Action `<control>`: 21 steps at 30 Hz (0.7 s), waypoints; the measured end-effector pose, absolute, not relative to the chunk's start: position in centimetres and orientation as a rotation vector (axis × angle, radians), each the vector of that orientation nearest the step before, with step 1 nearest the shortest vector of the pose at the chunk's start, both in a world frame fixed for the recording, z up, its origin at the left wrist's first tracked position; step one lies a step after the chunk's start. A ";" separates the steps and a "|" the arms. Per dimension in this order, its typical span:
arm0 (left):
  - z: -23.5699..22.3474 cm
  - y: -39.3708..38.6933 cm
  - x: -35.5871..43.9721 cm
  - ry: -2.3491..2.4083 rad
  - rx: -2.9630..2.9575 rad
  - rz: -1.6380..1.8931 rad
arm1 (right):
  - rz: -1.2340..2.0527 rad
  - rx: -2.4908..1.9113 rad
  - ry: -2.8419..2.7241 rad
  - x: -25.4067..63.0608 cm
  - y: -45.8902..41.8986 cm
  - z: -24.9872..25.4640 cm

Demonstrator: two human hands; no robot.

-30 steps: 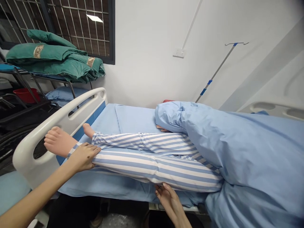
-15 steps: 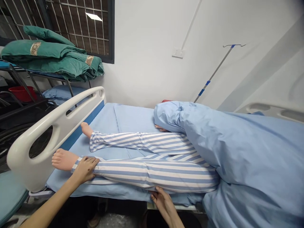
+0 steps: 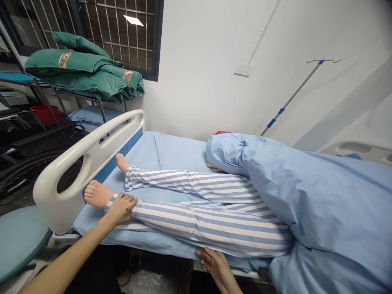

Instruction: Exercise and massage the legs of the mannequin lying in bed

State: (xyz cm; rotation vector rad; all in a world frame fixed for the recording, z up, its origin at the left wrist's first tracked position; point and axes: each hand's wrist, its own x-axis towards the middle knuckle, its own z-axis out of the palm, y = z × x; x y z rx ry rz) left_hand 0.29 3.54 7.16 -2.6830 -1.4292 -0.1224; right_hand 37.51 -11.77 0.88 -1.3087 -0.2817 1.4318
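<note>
A manikin with pale feet [image 3: 97, 194] and blue-and-white striped trousers [image 3: 211, 224] lies with its legs along the bed. My left hand [image 3: 121, 209] is wrapped over the near leg just above the ankle, fingers closed on the trouser cuff. At the mattress's near edge, my right hand [image 3: 217, 263] is turned palm up below the near knee. Its fingers are loosely extended and apart, tips by the underside of the trouser leg. A bunched light-blue quilt [image 3: 318, 196] hides the manikin's upper body; only fingers of its hand [image 3: 214, 167] peek out.
A white footboard [image 3: 69, 163] closes the bed's left end. Left of it are a round green stool seat [image 3: 21, 241], a wheelchair [image 3: 36, 151] and a rack with folded green bedding [image 3: 88, 69]. An IV pole [image 3: 294, 94] leans by the wall.
My view has swung left, so the bed and manikin appear farther right. The left hand keeps its hold on the ankle; the right thumb has come away from the trouser leg's edge.
</note>
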 end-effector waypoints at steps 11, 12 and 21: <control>5.2 3.2 0.4 -1.536 -2.661 -0.217 | 1.813 -1.342 -0.971 33.1 -15.9 2.0; 5.2 3.0 0.5 -1.543 -2.653 -0.218 | 1.817 -1.302 -1.031 32.2 -15.4 2.7; 4.2 0.4 3.4 -1.681 -2.489 -0.434 | 1.703 -1.027 -1.572 22.5 -8.1 10.9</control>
